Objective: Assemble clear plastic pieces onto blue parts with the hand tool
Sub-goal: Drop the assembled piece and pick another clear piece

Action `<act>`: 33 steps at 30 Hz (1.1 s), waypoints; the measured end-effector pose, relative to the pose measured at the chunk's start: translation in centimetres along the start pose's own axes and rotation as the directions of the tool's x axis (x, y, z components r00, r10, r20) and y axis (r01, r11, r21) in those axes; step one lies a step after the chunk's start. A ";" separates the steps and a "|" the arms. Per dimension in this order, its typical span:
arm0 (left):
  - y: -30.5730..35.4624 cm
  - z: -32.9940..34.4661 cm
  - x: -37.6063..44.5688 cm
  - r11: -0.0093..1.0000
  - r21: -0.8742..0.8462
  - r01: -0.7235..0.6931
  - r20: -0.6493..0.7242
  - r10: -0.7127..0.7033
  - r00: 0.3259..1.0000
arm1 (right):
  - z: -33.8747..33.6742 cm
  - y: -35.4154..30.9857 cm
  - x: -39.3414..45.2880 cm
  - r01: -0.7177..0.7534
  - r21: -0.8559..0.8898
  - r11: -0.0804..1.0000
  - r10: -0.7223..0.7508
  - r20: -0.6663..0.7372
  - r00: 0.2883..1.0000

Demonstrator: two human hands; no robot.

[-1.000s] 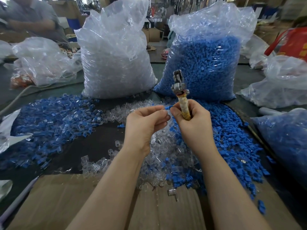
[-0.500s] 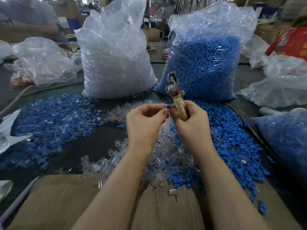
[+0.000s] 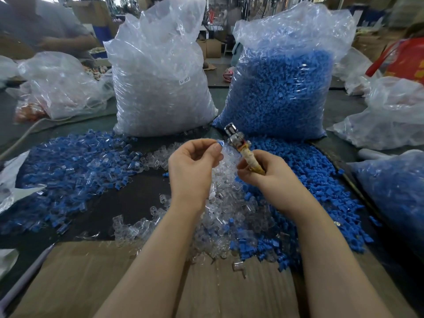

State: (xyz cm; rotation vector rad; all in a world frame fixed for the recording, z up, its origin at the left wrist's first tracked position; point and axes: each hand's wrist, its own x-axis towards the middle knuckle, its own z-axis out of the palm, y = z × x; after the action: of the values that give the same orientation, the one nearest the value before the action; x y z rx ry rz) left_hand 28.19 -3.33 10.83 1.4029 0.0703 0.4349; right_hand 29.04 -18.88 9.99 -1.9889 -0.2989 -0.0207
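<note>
Pinching 1 small blue plastic part (image 3: 220, 142) at its fingertips, the left hand (image 3: 191, 171) holds it beside the metal-headed hand tool (image 3: 241, 146), gripped by the right hand (image 3: 268, 174). A clear piece seems attached. Next: seat it in the tool head.

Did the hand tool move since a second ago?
Yes. The hand tool has tilted left: its metal head now points toward the gap between the clear-piece bag and the blue-part bag.
</note>
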 end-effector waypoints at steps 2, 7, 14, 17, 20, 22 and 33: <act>0.0 -0.2 0.2 0.999 -0.043 -0.002 -0.002 0.002 1.000 | -0.1 0.1 -0.1 -0.011 -0.016 1.000 0.011 0.047 0.999; 0.0 -0.5 0.4 0.998 -0.054 -0.038 0.005 0.039 0.999 | -0.1 0.3 -0.1 0.001 -0.061 0.998 0.005 0.101 0.995; 0.2 -0.6 0.4 0.996 -0.047 -0.075 0.043 0.077 0.996 | 0.1 0.3 0.1 0.011 -0.074 0.997 -0.003 0.111 0.994; 0.3 -0.7 0.4 0.995 -0.059 -0.076 0.047 0.079 0.996 | 0.2 0.4 0.2 0.020 -0.111 0.994 -0.006 0.125 0.992; 0.2 -0.8 0.5 0.996 -0.059 -0.070 0.055 0.073 0.996 | 0.3 0.5 0.2 0.029 -0.147 0.989 -0.010 0.126 0.992; 0.2 -0.8 0.5 0.996 -0.054 -0.069 0.061 0.072 0.996 | 0.4 0.4 0.1 0.035 -0.172 0.984 -0.015 0.113 0.993; 0.3 -0.9 0.6 0.996 -0.091 0.024 0.060 -0.019 0.998 | 0.6 0.2 0.1 0.045 -0.269 0.962 -0.032 0.053 0.998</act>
State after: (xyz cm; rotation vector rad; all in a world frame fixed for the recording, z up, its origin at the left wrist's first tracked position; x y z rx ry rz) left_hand 28.40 -2.27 11.13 1.3220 0.0172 0.3746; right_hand 29.16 -18.43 9.57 -2.2565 -0.3828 -0.0403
